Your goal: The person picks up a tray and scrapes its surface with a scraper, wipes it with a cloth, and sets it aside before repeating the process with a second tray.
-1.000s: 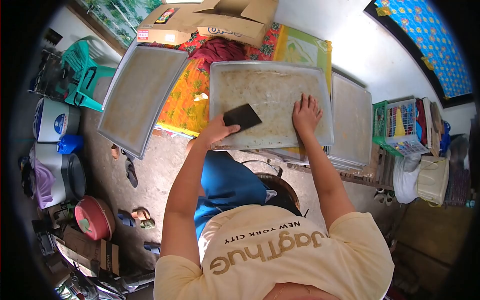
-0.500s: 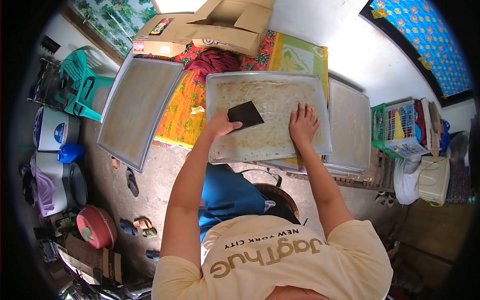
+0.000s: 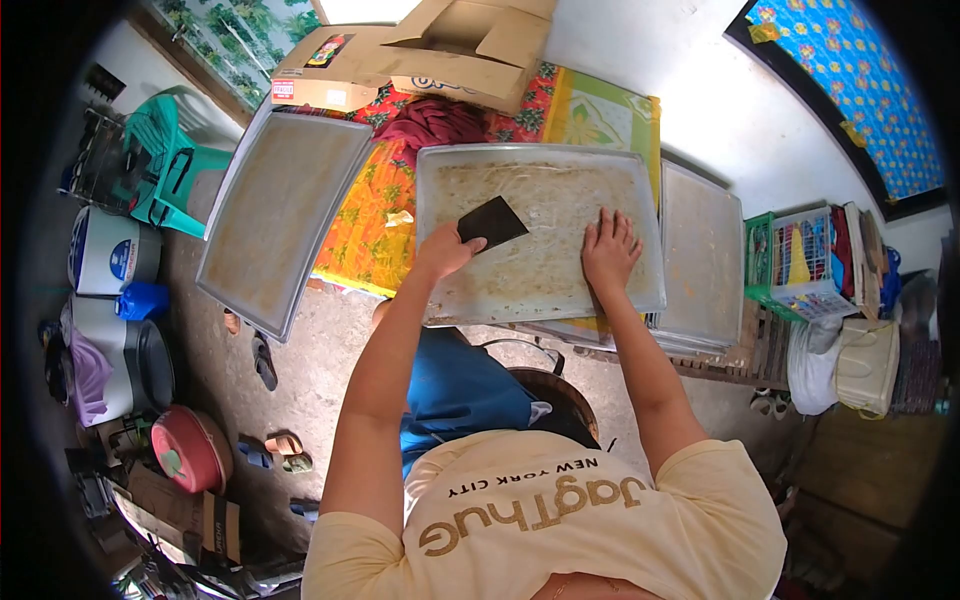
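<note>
My left hand (image 3: pixel 447 250) is closed round one end of a thin, flat black scraper (image 3: pixel 493 224), its thumb lying on top. The scraper rests on or just over a shallow translucent tray (image 3: pixel 560 280) with brown residue stuck across its surface. On the tray's right half, my right hand (image 3: pixel 612 250) lies flat with its fingers slightly spread, holding nothing. Whether the scraper's edge touches the tray cannot be made out.
Another tray (image 3: pixel 285 215) leans at the left, and stacked trays (image 3: pixel 700 260) lie at the right. Cardboard boxes (image 3: pixel 450 70) and a dark red cloth (image 3: pixel 435 125) sit behind on the patterned table cover (image 3: pixel 365 220). A basket (image 3: pixel 573 390) stands by my legs.
My left hand and the scraper have shifted very slightly up the tray. My right hand stays flat in nearly the same spot, and the view has moved a little.
</note>
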A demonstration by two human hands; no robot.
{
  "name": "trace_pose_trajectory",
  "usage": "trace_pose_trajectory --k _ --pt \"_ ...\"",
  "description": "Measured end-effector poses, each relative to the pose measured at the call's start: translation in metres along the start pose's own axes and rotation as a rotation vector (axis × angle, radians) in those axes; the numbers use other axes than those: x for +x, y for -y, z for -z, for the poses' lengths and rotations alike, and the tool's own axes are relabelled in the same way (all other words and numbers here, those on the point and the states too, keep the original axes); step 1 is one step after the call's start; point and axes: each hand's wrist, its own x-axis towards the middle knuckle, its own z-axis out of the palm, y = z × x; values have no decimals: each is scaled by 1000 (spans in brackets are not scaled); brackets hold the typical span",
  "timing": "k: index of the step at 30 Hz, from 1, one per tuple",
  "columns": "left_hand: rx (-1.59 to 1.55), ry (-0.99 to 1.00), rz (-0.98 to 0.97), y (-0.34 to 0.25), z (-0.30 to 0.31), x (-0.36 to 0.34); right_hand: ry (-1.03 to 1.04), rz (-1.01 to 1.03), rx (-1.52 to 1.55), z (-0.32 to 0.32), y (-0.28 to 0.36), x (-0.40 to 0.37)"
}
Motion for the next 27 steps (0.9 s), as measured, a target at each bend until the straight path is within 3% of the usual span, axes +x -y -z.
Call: trace_pose_trajectory --k 5,8,11,14,17,20,23,27 --pt "-42 52 -10 -5 2 -1 -3 0 -4 -1 -1 -1" --pt "105 2 124 -33 9 -14 -11 4 -9 -2 0 1" --pt "89 1 53 -29 8 -13 -1 0 -8 -1 -1 -1" --pt "202 -44 135 -41 10 -18 -4 3 -8 -2 0 1" --pt "108 11 41 -11 1 -3 -10 2 -13 -2 -1 0" --pt "186 -62 129 -36 7 -16 -12 7 -1 -2 0 0" --pt "154 18 102 -23 4 -8 -5 0 1 0 -1 -1" --pt "163 -41 112 -18 2 -7 -1 1 5 0 1 0"
